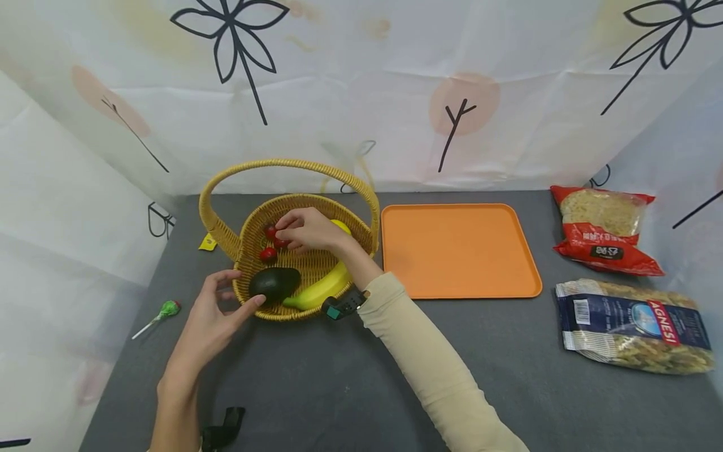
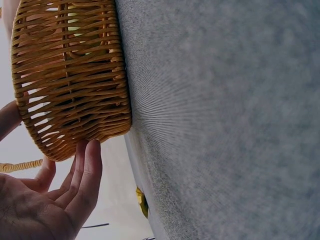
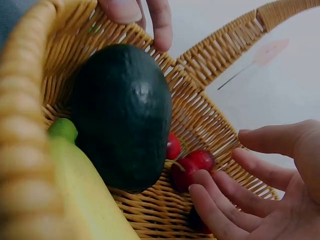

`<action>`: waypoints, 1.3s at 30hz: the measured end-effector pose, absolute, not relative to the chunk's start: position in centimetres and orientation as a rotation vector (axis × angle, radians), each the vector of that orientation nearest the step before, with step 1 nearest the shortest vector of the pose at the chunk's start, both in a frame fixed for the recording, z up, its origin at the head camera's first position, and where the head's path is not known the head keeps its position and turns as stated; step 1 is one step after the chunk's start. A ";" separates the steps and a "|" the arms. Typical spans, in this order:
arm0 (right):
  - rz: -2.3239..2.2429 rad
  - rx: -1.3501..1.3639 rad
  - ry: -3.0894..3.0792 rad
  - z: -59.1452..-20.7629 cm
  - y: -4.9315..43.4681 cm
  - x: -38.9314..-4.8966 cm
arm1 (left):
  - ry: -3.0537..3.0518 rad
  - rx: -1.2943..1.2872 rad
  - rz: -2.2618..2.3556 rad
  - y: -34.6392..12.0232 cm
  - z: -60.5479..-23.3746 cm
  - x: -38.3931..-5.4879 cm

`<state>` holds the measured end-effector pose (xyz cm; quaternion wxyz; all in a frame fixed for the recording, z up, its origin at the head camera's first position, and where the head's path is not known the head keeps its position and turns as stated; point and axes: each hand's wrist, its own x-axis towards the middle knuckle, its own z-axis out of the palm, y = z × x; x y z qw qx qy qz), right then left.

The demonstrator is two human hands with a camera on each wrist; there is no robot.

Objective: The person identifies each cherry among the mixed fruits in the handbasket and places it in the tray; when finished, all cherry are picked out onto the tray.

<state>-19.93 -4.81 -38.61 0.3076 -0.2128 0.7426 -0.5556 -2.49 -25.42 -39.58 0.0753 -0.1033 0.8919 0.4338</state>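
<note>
1. Basket [image 1: 250, 248] stands on the desk [image 1: 350, 383], just left of the orange tray [image 1: 460, 251], handle up. Contents: cherries [image 1: 268, 255] toward the far left, avocado [image 1: 275, 284] at the near left, banana [image 1: 322, 290] along the right side.
2. Left hand [image 1: 211, 320]: thumb over the rim beside the avocado, fingers against the outer weave. It grips the basket's edge.
3. Right hand [image 1: 310, 229]: inside the basket, over the cherries. Fingers loosely bent, thumb well apart from them; I see nothing pinched. Fingertips are right at the cherries, but I cannot tell whether they touch.
4. Risk (my judgement): the cherries are round and look slick. An off-centre pinch could send one rolling toward the avocado; too hard a squeeze could bruise it.
5. Thin stems show in the right wrist view. If they are tangled, lifting one cherry could drag its neighbour.
6. The right forearm crosses above the banana, with the wrist camera [image 1: 343, 304] close to the near-right rim. A dropped wrist could knock the rim or shift the banana.
7. The left hold is on one side only. Pressing down there could tilt the basket and roll the fruit toward that thumb.
</note>
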 end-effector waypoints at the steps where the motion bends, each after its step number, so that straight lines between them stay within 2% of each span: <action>1: -1.474 -0.550 1.964 -38.7 -5.0 -20.0 | 2.675 -0.307 1.300 -25.5 -39.6 -2.5; 16: -1.448 -0.446 1.935 -40.4 -6.7 -19.9 | 2.716 -0.302 1.319 -25.3 -39.8 -2.2; 25: -1.329 -0.650 2.121 -40.4 -6.1 -19.7 | 2.723 -0.312 1.303 -25.4 -39.7 -2.2; 39: -1.563 -0.610 2.111 -38.6 -4.0 -17.9 | 2.702 -0.330 1.261 -25.3 -39.4 -2.4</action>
